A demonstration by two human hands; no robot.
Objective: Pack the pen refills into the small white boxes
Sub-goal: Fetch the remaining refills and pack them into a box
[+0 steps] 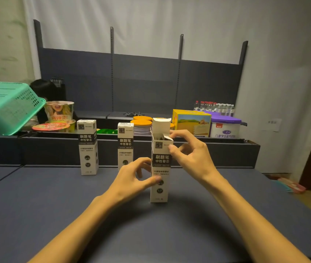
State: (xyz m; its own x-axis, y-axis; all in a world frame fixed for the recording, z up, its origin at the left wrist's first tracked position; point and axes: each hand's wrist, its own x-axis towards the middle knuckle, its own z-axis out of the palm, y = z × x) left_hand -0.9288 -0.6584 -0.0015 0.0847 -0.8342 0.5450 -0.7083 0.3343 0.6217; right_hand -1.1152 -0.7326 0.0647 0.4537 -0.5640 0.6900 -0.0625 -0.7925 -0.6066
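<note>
So there's a big dark table (56, 215) with a raised ledge along the back, and behind that a dark shelf panel (141, 82) against a white curtain. Up on the left sits a green basket (6, 107) tipped on its side, with noodle cups (60, 111) right beside it. On the right of the ledge: a yellow carton (192, 121), a purple-lidded tub (224, 128), some orange-lidded jars (141, 123) and a row of water bottles (215, 106) further back.

Three tall white boxes stand upright on the table. The left box (88, 149) and the middle box (125, 145) are closed and sit near the ledge, apart from each other. The open box (160, 168) is nearer, top flap up, and dark refill tips (160, 138) show just inside the mouth.

Left hand (132, 179) grips the open box low down, thumb on the front face, fingers curled round its left side. Right hand (192, 154) is up at the top right corner, thumb and fingers pinching the side flap by the opening.
</note>
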